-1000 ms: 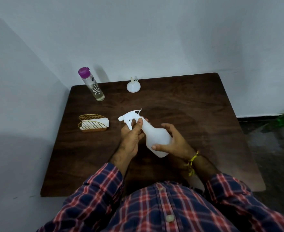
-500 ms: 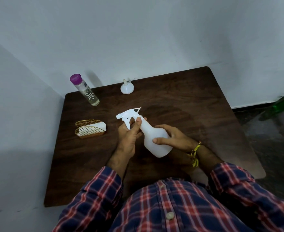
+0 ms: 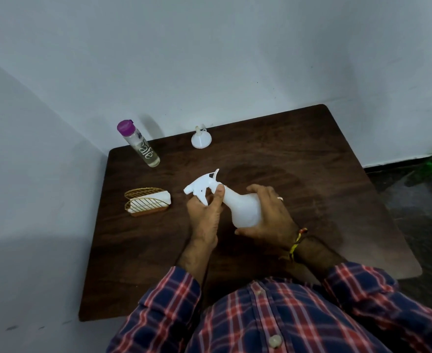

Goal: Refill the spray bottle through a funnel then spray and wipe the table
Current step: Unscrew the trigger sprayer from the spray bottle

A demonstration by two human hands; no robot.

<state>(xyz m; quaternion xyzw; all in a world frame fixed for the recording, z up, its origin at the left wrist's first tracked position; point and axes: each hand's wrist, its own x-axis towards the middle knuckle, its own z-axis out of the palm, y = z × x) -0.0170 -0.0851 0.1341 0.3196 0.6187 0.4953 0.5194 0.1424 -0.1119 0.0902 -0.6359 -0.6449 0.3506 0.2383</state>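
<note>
Since a moment ago the right hand (image 3: 265,212) has shifted its grip on the spray bottle (image 3: 240,207), rolling over the top of the body so the knuckles now face up, while the left hand (image 3: 206,215) has stayed put at the neck. And it looks like the cap is coming off! That is the step in hand, as I read it: unscrewing the trigger head (image 3: 202,184) so the bottle can be refilled.

Left hand is closed around the collar just below the trigger head, thumb pressed along the neck. Right hand is wrapped around the fat lower part of the bottle, holding it steady. The bottle lies tilted between them, nozzle pointing away from the right hand, lifted above the middle of the table (image 3: 311,174).

What comes next? Probably more turns of the collar until the head lifts free, then a reach for the funnel (image 3: 201,140), which sits upside down well beyond the bottle at the far edge. The refill bottle (image 3: 139,143) with the purple cap stands beyond the bottle too, off toward the left hand's side. A wire holder (image 3: 146,202) with a white cloth sits near the bottle on that same side, ready for wiping later.
</note>
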